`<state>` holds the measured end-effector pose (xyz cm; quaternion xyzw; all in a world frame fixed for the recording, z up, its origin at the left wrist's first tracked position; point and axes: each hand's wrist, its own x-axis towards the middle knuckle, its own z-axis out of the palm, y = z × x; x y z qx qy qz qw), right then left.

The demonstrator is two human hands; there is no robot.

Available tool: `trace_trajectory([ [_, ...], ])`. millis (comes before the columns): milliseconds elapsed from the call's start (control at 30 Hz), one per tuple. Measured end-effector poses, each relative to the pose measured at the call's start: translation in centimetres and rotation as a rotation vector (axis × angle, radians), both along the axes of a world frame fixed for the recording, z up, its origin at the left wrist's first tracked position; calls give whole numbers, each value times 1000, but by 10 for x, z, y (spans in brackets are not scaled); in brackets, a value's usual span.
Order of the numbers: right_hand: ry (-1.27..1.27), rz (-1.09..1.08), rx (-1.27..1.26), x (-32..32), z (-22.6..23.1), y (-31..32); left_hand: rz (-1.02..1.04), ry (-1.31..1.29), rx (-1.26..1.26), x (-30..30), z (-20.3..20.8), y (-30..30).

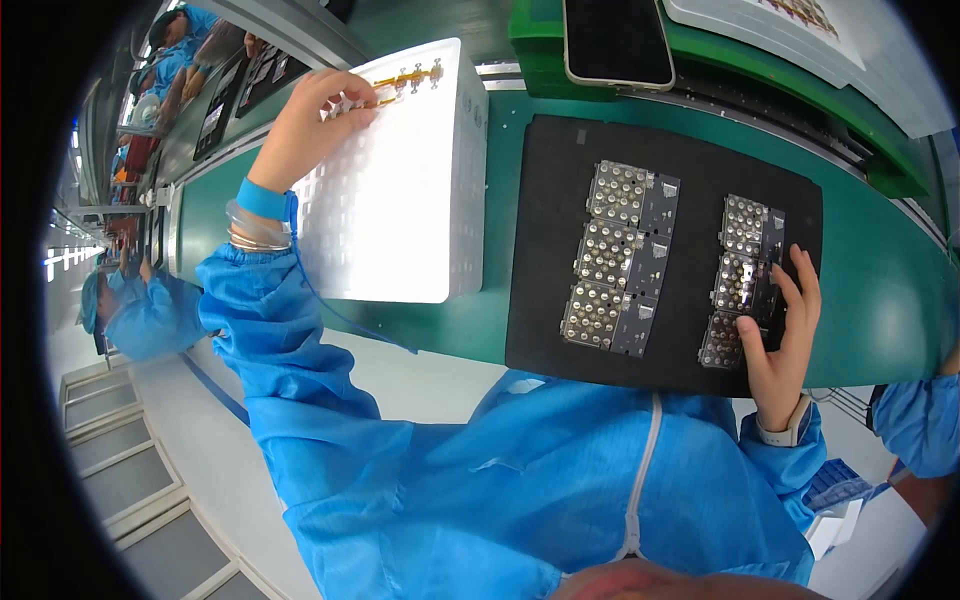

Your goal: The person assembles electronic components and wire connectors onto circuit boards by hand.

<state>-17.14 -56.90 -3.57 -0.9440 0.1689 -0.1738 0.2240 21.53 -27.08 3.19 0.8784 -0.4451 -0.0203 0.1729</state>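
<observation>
My left hand [322,120] reaches over the far end of a stack of white plastic trays [385,220]. Its thumb and fingertips pinch the end of a small gold-orange flex cable [389,101]. Several similar flex cables [418,78] lie beside it on the top tray. At the right, my right hand [785,335] has its thumb and fingers spread over a column of circuit boards [742,225] dotted with round metallic parts, touching its edge. Another column of the same boards [606,255] lies to its left. Both columns rest on a black mat [545,230].
Beyond the mat, a phone [617,40] lies on a green bin [540,45], with white trays [790,35] to its right. The worktop [880,290] is green. A blue cord [325,295] trails from my left wrist. Co-workers in blue [150,315] sit along the left.
</observation>
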Motion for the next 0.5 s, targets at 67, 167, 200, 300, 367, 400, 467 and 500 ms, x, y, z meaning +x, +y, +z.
trace_trajectory([
  [67,4,-36,7,0,3,-2,2,37,-1,6,-1,3],
  [167,-3,-43,1,5,4,-3,28,82,-50,13,-4,10],
  [200,-15,-49,13,7,5,-3,46,88,-100,13,-4,12],
  [300,-23,-56,-2,10,9,-3,188,0,-196,2,-6,15],
  [367,-32,-63,9,11,11,-2,297,-31,-263,-8,-7,19],
  [400,-43,-69,19,11,12,-1,406,-64,-332,-14,-7,21],
  [467,-47,-48,-14,12,14,0,454,-76,-347,-29,5,21],
  [500,-52,-24,-50,14,16,0,504,-90,-367,-38,13,21],
])
